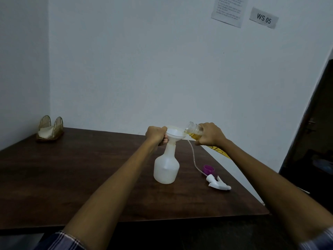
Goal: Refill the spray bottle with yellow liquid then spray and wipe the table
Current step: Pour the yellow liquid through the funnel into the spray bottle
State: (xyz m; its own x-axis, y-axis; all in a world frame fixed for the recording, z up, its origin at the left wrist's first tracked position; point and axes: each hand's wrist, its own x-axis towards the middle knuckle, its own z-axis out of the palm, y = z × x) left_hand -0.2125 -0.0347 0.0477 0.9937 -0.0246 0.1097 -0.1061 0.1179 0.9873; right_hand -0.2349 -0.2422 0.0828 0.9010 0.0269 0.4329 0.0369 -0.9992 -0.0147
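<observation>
A white spray bottle (pixel 166 167) stands upright mid-table with its top off. A white funnel (pixel 175 135) sits in its neck. My left hand (pixel 156 135) grips the funnel's left rim and stem. My right hand (pixel 210 134) holds a clear jar (pixel 193 129) of yellow liquid, tipped on its side with its mouth over the funnel's right edge. The white trigger sprayer head (pixel 219 183) lies on the table to the right, its thin tube (pixel 193 157) curving back toward the funnel. A purple cap (pixel 208 169) lies beside the tube.
A dark wooden table (pixel 72 177) fills the lower view, set into a corner of white walls. A gold wire holder with white napkins (pixel 49 130) stands at the back left. A yellow strip (pixel 220 151) runs along the table's right edge. A dark doorway (pixel 315 132) is at right.
</observation>
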